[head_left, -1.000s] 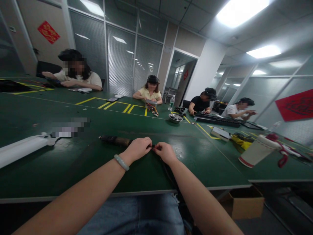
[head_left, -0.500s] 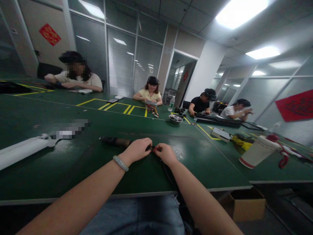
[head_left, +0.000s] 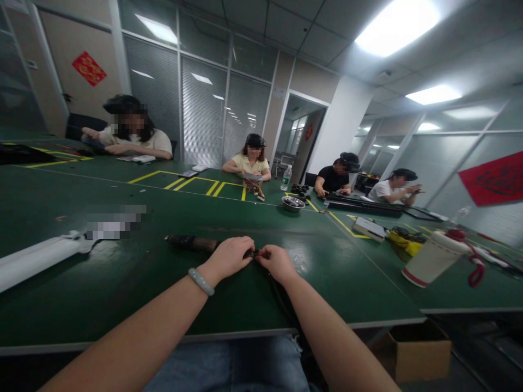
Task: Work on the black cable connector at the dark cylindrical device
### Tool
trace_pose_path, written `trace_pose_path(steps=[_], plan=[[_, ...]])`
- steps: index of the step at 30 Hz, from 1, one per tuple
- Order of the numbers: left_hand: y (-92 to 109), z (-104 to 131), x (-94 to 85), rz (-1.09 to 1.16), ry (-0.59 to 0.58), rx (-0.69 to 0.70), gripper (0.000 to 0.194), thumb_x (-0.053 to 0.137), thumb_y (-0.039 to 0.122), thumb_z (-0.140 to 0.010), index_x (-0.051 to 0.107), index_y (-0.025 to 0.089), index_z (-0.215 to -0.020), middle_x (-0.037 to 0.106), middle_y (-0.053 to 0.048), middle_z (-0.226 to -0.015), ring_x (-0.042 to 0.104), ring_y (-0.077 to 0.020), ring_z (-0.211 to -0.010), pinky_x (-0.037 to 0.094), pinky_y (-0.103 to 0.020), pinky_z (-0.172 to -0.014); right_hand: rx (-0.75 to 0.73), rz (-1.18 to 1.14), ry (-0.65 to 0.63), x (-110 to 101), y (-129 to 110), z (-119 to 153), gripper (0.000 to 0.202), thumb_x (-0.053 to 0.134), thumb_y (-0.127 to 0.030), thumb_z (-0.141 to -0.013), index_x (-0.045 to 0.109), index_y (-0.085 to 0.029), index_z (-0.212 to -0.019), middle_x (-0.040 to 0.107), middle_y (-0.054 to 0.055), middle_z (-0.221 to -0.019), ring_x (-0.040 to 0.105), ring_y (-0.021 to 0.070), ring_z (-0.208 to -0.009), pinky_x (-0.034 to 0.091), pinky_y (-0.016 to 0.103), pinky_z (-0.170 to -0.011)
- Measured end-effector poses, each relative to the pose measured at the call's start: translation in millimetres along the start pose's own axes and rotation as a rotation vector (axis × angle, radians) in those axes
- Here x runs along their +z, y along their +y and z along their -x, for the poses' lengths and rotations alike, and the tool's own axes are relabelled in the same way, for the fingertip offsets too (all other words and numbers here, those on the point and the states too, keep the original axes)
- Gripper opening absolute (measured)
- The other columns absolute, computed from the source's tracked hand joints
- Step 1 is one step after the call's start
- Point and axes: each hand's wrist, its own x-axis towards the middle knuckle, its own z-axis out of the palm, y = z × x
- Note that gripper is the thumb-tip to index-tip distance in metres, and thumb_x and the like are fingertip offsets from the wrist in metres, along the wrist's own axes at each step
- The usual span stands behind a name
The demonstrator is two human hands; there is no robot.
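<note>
A dark cylindrical tool lies on the green table, its tip pointing left. My left hand, with a pale bangle on its wrist, is closed around the tool's right end. Just beside it, my right hand pinches at a small part where a dark cable meets the tool. The fingertips of both hands nearly touch, and the small part between them is mostly hidden. The cable runs down toward the table's front edge under my right forearm.
A white arm-like object lies at the left. Farther back are a metal bowl, a plastic bottle and wires. On the right stands a tilted white cup. Several people sit across the table; a cardboard box is below.
Both hands keep their hold at the tool's end with only slight finger movement. The view has tilted up a little. At the far left, a person's hand has risen.
</note>
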Motion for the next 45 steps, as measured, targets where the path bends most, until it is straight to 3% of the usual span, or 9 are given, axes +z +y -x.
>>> trace_pose_path(steps=[11,18,31,45], plan=[[-0.4,-1.3,1.6,0.016,-0.025,0.026,0.012,0.060,0.014,-0.086,0.065,0.022,-0.093,0.067,-0.004,-0.108,0.062,-0.0205,-0.103,0.044,-0.033,-0.095,0.013,-0.003,-0.002,0.1,0.2,-0.3,0.007,0.070,-0.028,-0.081,0.072,-0.022,-0.082,0.072,-0.001,-0.079,0.061,0.0127,-0.067,0.040,0.022,-0.061],[1.5,-1.2,-0.3,0.011,-0.010,0.006,0.012,0.062,0.020,-0.086,0.064,0.022,-0.098,0.067,-0.004,-0.102,0.063,-0.0201,-0.095,0.045,-0.031,-0.088,0.009,0.000,-0.009,0.3,-1.3,-0.8,0.004,0.070,-0.025,-0.080,0.073,-0.022,-0.080,0.072,-0.001,-0.078,0.061,0.0133,-0.068,0.040,0.022,-0.061],[3.3,-2.9,1.9,-0.027,-0.032,0.018,0.005,0.060,0.018,-0.087,0.063,0.021,-0.088,0.064,-0.003,-0.093,0.061,-0.0194,-0.086,0.044,-0.031,-0.080,0.031,-0.034,-0.025,-0.3,-1.9,-0.4,0.008,0.070,-0.028,-0.081,0.074,-0.022,-0.083,0.072,-0.002,-0.079,0.062,0.0129,-0.069,0.041,0.022,-0.063],[4.6,-2.3,-1.8,-0.015,-0.041,0.010,0.005,0.059,0.019,-0.087,0.063,0.022,-0.089,0.065,-0.002,-0.093,0.061,-0.0192,-0.087,0.044,-0.031,-0.081,0.020,-0.025,-0.045,1.3,2.8,-0.6,0.010,0.069,-0.030,-0.082,0.073,-0.021,-0.082,0.071,-0.001,-0.077,0.061,0.0125,-0.066,0.040,0.022,-0.060]])
